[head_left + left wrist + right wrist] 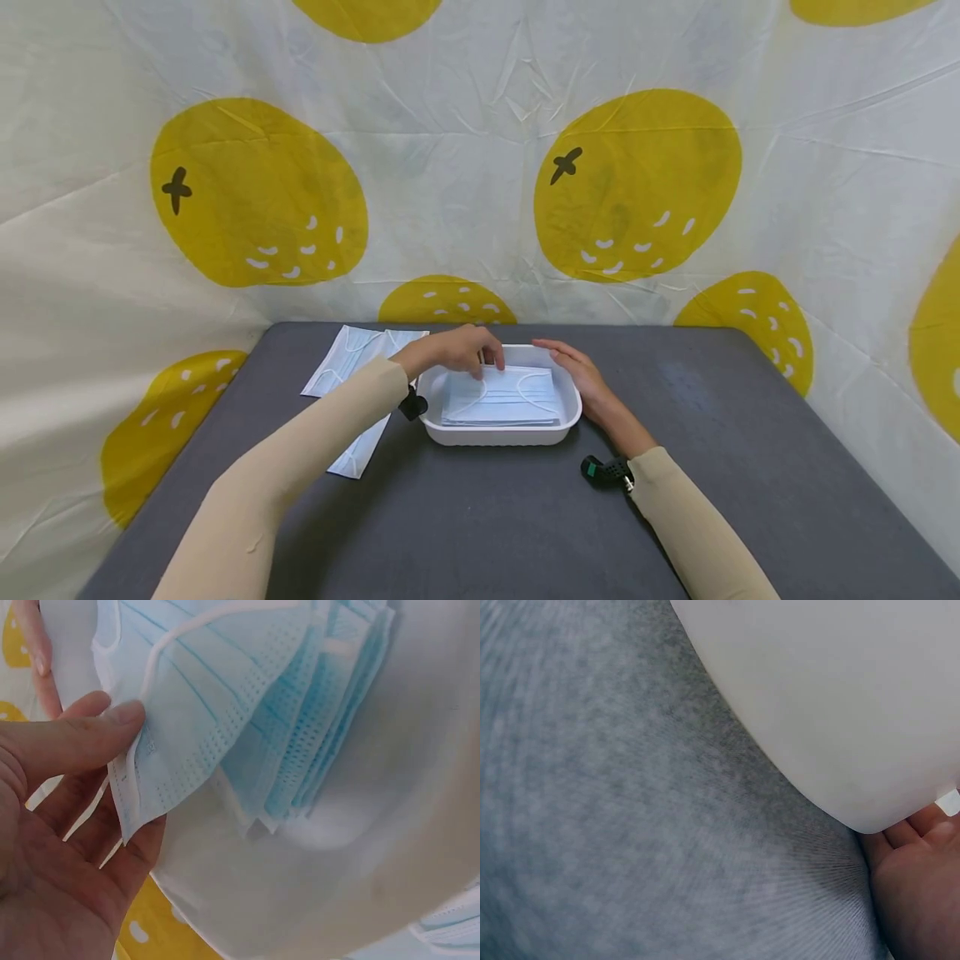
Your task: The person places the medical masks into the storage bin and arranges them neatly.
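Observation:
In the head view a white plastic basin (487, 436) holds a stack of pale blue face masks (501, 398) with white ear loops. My left hand (467, 348) reaches over the basin's far left side. Its thumb and fingers pinch the edge of the top face mask (187, 712), whose corner is lifted off the masks (311, 742) beneath in the left wrist view. My right hand (581, 375) rests along the basin's right side with its fingers extended toward the far rim. In the right wrist view the right hand (922, 870) lies against the basin's outer wall (832, 712).
More face masks (363, 446) lie on the dark grey table (480, 525) left of the basin, partly behind the left forearm. A white curtain (450, 167) printed with yellow fruit hangs behind the table and along its sides. Each wrist wears a dark strap.

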`<action>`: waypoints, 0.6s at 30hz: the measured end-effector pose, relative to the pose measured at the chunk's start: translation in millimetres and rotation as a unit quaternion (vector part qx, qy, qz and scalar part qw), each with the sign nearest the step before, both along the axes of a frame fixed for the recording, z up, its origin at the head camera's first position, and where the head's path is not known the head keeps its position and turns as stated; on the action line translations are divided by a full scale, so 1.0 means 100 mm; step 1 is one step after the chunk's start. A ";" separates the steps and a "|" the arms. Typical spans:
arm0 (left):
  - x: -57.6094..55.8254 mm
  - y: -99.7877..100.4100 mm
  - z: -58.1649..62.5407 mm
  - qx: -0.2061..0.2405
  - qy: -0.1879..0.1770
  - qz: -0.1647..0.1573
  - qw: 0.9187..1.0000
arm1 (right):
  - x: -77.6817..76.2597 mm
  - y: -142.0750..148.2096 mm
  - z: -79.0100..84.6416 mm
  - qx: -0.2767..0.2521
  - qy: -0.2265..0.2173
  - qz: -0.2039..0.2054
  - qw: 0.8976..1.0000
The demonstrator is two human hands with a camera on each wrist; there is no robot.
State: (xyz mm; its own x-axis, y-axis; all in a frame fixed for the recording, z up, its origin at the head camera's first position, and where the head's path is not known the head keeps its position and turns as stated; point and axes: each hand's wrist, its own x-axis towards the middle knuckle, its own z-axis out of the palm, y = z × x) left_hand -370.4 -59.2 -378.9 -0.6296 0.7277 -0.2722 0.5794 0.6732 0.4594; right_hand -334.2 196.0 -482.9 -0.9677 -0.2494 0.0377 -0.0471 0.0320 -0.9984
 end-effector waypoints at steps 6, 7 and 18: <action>0.03 -0.03 -0.04 0.009 0.029 0.005 1.000 | -0.01 0.01 -0.02 0.003 -0.002 -0.003 1.000; 0.04 -0.03 -0.04 0.008 0.032 0.007 0.999 | -0.01 0.02 -0.03 0.005 -0.005 -0.004 1.000; 0.05 -0.10 -0.16 -0.015 0.045 0.021 0.999 | -0.01 0.00 -0.11 0.004 -0.004 -0.003 1.000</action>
State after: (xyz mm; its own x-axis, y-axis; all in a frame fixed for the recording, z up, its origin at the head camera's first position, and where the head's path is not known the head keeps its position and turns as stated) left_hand -365.1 -69.1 -395.1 -0.6829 0.6923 -0.2332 0.5884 0.7104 0.3861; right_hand -334.8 196.4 -494.2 -0.9697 -0.2429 0.0274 -0.0381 0.0396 -0.9985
